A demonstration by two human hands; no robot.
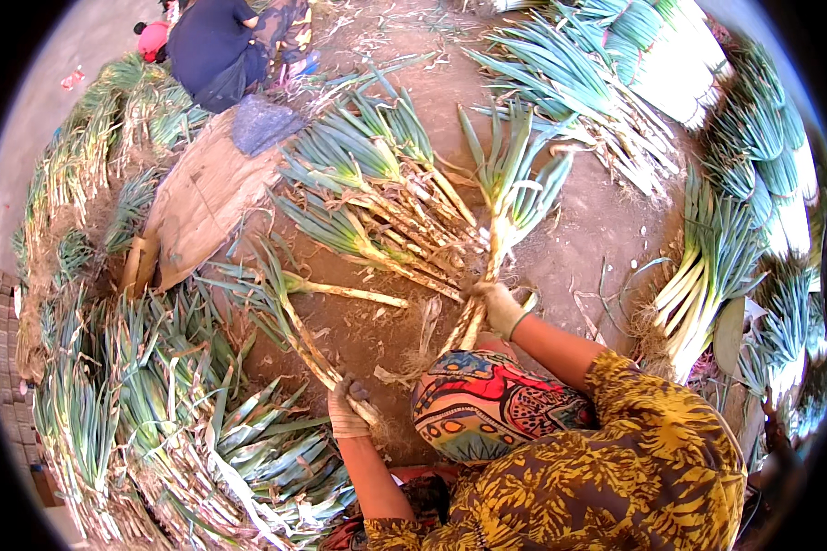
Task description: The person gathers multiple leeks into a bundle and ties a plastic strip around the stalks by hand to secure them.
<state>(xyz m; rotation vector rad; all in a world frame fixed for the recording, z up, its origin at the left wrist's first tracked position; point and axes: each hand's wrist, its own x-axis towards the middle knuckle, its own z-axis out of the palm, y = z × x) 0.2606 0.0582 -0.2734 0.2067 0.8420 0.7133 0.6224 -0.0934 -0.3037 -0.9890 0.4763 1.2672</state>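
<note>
My left hand (347, 409), in a pale glove, is closed around the root end of a few long green onions (308, 354). Their leaves point away to the far left. My right hand (501, 308), also gloved, grips an upright bunch of green onions (498, 230) by the lower stalks. The leaves of this bunch fan out at the top, and its root end reaches down to my patterned trouser leg (496, 399). Between and beyond my hands lies a pile of untrimmed green onions (386, 202) with brown, dry-skinned stalks. A single stalk (349, 291) rests on the soil near my left hand.
Heaped green onions (165, 413) fill the near left. Cleaned stalks lie at the far right (606, 110) and right (703, 285), beside tied bundles (772, 184). A cardboard sheet (213, 195) lies at left. Another person (213, 50) crouches at the far left.
</note>
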